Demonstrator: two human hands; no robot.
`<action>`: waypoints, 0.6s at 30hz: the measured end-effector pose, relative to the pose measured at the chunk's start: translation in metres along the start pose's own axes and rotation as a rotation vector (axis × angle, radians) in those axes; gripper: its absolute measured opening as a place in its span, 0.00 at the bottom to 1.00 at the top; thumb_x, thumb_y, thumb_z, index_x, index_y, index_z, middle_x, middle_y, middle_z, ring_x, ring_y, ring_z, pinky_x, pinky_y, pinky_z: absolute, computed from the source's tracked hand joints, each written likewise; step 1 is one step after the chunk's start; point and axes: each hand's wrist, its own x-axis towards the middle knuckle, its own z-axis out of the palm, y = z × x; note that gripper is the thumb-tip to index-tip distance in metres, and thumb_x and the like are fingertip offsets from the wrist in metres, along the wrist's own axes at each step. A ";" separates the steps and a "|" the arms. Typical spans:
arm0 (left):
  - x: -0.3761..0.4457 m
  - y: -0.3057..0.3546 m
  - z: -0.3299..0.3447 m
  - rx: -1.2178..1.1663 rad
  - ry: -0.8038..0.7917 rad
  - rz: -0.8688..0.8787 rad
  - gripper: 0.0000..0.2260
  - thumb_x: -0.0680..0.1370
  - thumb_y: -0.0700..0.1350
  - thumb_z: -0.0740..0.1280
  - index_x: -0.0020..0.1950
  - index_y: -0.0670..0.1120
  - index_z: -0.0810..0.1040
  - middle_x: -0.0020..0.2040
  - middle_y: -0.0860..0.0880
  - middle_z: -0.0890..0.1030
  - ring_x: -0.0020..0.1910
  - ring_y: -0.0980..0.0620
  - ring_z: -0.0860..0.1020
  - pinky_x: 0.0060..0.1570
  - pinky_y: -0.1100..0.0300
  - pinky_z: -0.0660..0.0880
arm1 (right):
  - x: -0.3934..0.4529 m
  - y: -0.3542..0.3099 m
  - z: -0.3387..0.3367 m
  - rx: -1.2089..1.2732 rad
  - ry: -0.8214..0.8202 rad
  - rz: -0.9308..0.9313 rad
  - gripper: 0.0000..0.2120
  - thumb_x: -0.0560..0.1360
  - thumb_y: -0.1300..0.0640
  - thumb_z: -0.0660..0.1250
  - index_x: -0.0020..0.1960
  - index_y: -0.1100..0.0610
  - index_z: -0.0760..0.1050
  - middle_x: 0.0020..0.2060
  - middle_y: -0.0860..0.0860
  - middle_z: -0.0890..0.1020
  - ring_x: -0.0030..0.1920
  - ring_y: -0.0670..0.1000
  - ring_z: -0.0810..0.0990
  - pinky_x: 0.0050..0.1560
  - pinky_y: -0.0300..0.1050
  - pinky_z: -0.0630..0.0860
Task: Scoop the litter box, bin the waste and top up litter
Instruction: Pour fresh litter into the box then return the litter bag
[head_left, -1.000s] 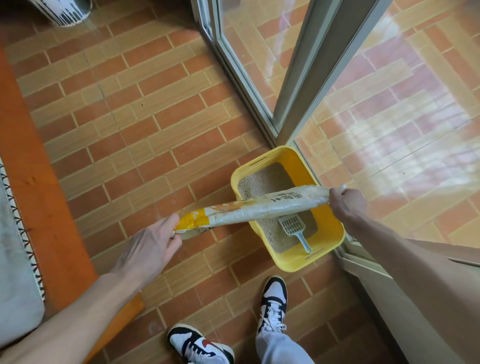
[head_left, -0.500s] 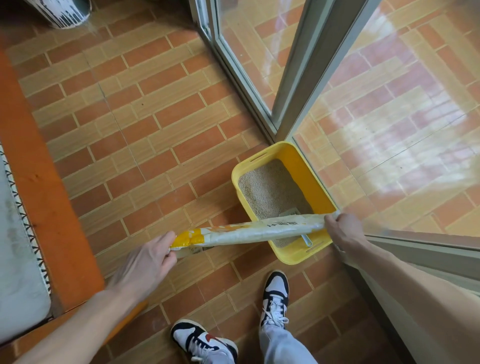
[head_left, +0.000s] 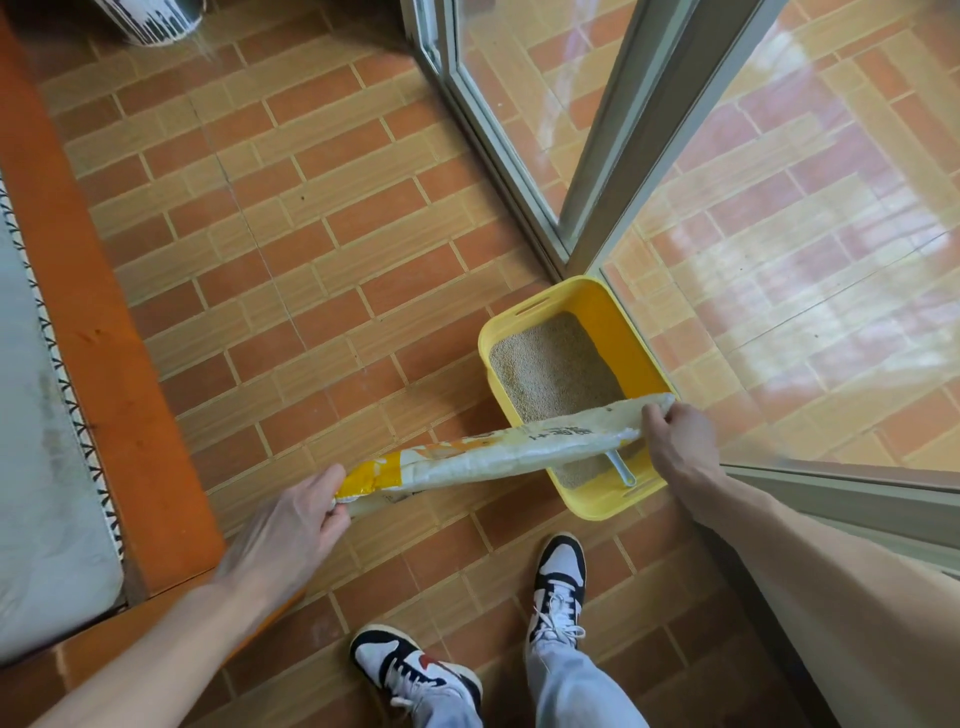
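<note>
Litter (head_left: 550, 371) already lay in the yellow litter box (head_left: 631, 340), which sat on the brick-patterned floor (head_left: 311, 218) against the glass door frame (head_left: 618, 156), with the scoop (head_left: 621, 470) resting inside at the near end. From the head view, the left hand (head_left: 291, 525) pinched the yellow end of the litter bag (head_left: 498, 449) and the right hand (head_left: 675, 439) gripped its other end, the bag stretched nearly flat across the box's near corner. Judging by the parked scoop and the limp, flat bag, scooping looked finished and the top-up was done or nearly so; no bin was visible.

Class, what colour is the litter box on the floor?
The litter box is bright yellow; the head view, the only one, shows it plainly.
</note>
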 end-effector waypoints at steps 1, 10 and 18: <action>0.000 0.000 -0.001 0.005 -0.003 0.001 0.15 0.84 0.42 0.62 0.43 0.54 0.60 0.35 0.51 0.70 0.30 0.53 0.66 0.28 0.58 0.60 | 0.000 -0.005 -0.001 0.033 0.006 0.015 0.18 0.81 0.54 0.58 0.34 0.59 0.70 0.28 0.53 0.72 0.29 0.53 0.68 0.33 0.46 0.65; 0.002 0.014 0.001 -0.079 0.035 0.063 0.15 0.84 0.42 0.62 0.43 0.54 0.60 0.35 0.54 0.68 0.29 0.54 0.65 0.28 0.60 0.60 | 0.033 -0.023 0.000 0.045 0.110 0.134 0.19 0.81 0.52 0.61 0.35 0.62 0.70 0.30 0.55 0.72 0.29 0.54 0.69 0.30 0.44 0.64; 0.008 0.016 0.009 -0.021 0.051 0.105 0.14 0.83 0.41 0.64 0.44 0.53 0.60 0.34 0.55 0.65 0.29 0.54 0.64 0.29 0.58 0.59 | 0.033 -0.005 -0.005 -0.008 0.102 0.138 0.19 0.81 0.52 0.61 0.37 0.64 0.71 0.30 0.57 0.71 0.30 0.56 0.68 0.32 0.46 0.64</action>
